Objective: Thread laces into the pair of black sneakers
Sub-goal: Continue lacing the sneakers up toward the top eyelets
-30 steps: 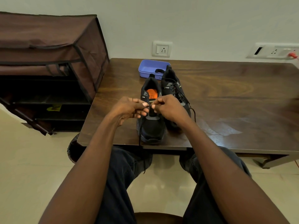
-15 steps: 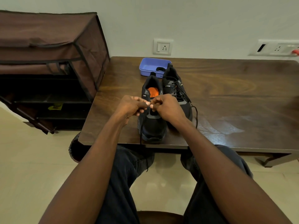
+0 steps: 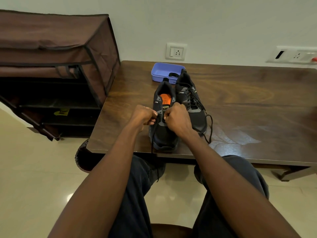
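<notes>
Two black sneakers stand side by side near the front edge of the wooden table (image 3: 240, 103). The left sneaker (image 3: 163, 134) has an orange insole and an open tongue. The right sneaker (image 3: 192, 100) is laced, its lace end trailing on the table. My left hand (image 3: 145, 115) pinches a black lace (image 3: 153, 136) at the left sneaker's left eyelets; the lace hangs down over the table edge. My right hand (image 3: 176, 117) is curled at the right eyelets, apparently pinching the lace's other end, which its fingers hide.
A blue plastic tray (image 3: 164, 71) holding a dark item sits behind the sneakers. A brown fabric shoe rack (image 3: 56, 66) stands left of the table. Wall sockets (image 3: 176, 52) are on the wall behind. My legs are under the table's front edge.
Both hands have drawn slightly apart over the left sneaker, the left hand pulling its lace end leftward. The sneakers have stayed in place.
</notes>
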The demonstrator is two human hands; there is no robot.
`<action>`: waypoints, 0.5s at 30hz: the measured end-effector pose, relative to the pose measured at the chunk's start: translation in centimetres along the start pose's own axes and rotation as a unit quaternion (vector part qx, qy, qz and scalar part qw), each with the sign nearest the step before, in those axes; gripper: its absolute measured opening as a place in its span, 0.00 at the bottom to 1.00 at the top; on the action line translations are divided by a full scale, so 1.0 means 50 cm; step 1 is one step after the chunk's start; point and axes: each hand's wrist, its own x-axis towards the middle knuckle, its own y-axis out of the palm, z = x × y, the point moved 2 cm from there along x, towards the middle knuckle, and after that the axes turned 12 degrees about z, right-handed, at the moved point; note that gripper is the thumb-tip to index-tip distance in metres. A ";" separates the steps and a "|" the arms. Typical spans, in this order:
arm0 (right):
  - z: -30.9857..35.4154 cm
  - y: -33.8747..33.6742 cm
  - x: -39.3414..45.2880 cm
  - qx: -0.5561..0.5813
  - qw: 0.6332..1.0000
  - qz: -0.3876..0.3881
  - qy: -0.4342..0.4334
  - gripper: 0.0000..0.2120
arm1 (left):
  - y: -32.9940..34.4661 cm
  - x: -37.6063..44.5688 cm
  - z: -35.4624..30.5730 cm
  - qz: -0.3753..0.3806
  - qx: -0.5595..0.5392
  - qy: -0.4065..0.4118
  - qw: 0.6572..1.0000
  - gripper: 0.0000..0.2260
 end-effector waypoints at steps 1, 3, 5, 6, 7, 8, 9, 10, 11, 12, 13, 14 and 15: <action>-0.004 0.004 0.004 0.039 0.999 0.004 0.006 0.07 | 0.000 0.002 0.002 -0.002 -0.003 0.000 1.000 0.10; -0.015 0.006 0.010 0.139 0.990 0.023 0.031 0.13 | -0.003 0.006 0.006 -0.007 -0.010 0.000 1.000 0.10; -0.021 0.004 0.009 0.212 0.975 0.048 0.043 0.15 | -0.007 0.009 0.010 -0.008 -0.008 -0.005 1.000 0.09; -0.023 0.001 0.007 0.231 0.970 0.056 0.043 0.14 | -0.007 0.010 0.012 -0.008 -0.006 -0.009 1.000 0.09; -0.023 -0.001 0.007 0.245 0.967 0.062 0.044 0.12 | -0.008 0.011 0.013 -0.008 -0.003 -0.011 1.000 0.10; -0.023 -0.001 0.006 0.253 0.964 0.063 0.046 0.13 | -0.008 0.011 0.014 -0.010 -0.002 -0.013 1.000 0.09; -0.023 -0.003 0.006 0.253 0.964 0.061 0.048 0.14 | -0.009 0.011 0.015 -0.010 -0.001 -0.014 1.000 0.09; -0.024 0.000 0.006 0.249 0.965 0.058 0.052 0.15 | -0.009 0.012 0.016 -0.011 -0.001 -0.015 1.000 0.09; -0.024 0.001 0.007 0.244 0.967 0.054 0.056 0.15 | -0.009 0.012 0.016 -0.012 -0.001 -0.017 1.000 0.09; -0.023 0.003 0.007 0.244 0.967 0.052 0.058 0.15 | -0.009 0.012 0.015 -0.012 0.000 -0.017 1.000 0.09; -0.021 0.004 0.006 0.244 0.967 0.049 0.060 0.14 | -0.010 0.013 0.015 -0.013 0.001 -0.016 1.000 0.09; -0.020 0.005 0.006 0.243 0.967 0.044 0.060 0.13 | -0.010 0.014 0.015 -0.013 0.001 -0.015 1.000 0.08; -0.018 0.006 0.005 0.239 0.968 0.041 0.062 0.12 | -0.011 0.016 0.015 -0.014 0.000 -0.015 1.000 0.08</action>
